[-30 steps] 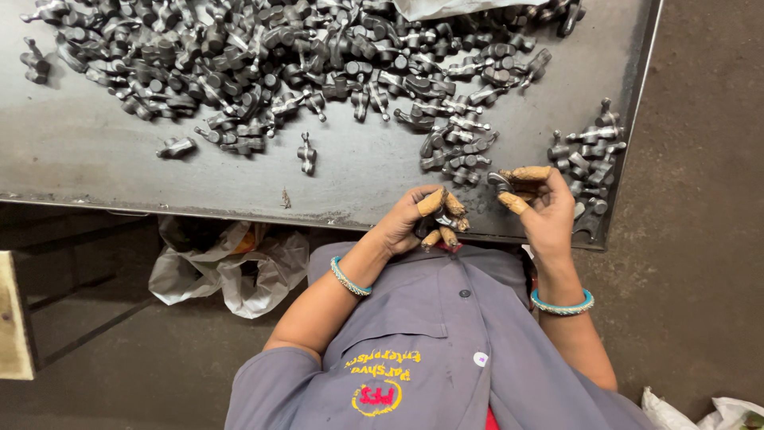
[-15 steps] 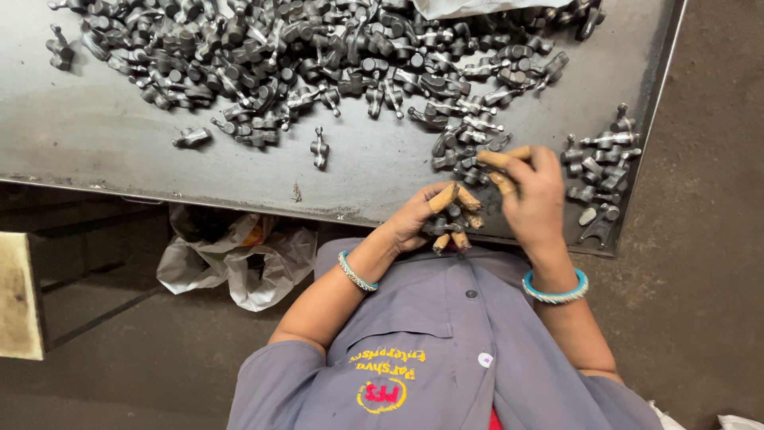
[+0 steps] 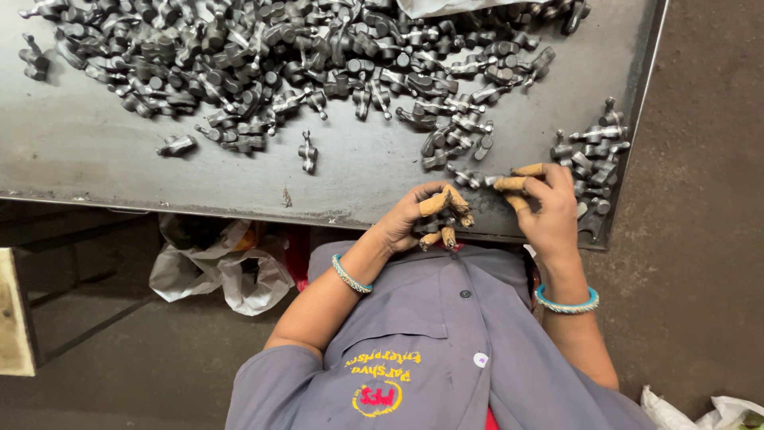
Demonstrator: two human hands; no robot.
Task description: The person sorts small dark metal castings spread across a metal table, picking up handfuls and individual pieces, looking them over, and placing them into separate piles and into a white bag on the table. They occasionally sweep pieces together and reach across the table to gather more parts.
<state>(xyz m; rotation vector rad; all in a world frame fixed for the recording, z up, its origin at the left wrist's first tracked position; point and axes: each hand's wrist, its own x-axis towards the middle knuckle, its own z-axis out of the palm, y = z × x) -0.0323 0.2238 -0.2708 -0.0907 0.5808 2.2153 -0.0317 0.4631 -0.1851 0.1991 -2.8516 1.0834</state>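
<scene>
A big heap of small grey forged metal parts (image 3: 318, 56) covers the far side of a steel table (image 3: 95, 151). My left hand (image 3: 422, 213), with tan finger covers and a teal bangle, is curled at the table's near edge around a small metal part (image 3: 459, 216). My right hand (image 3: 545, 209), also with finger covers, reaches over the edge. Its thumb and forefinger pinch a metal part (image 3: 487, 181) at the tip of a trail of parts (image 3: 454, 147).
A smaller cluster of the same parts (image 3: 593, 155) lies by the table's right edge. Two loose parts (image 3: 177, 145) (image 3: 307, 151) lie apart from the heap. Crumpled white plastic bags (image 3: 227, 267) sit on the floor under the table. A grey shirt (image 3: 446, 350) fills the foreground.
My right hand moved from beside the right-hand cluster leftward to the trail of parts and closed on one. My left hand stayed curled at the table edge.
</scene>
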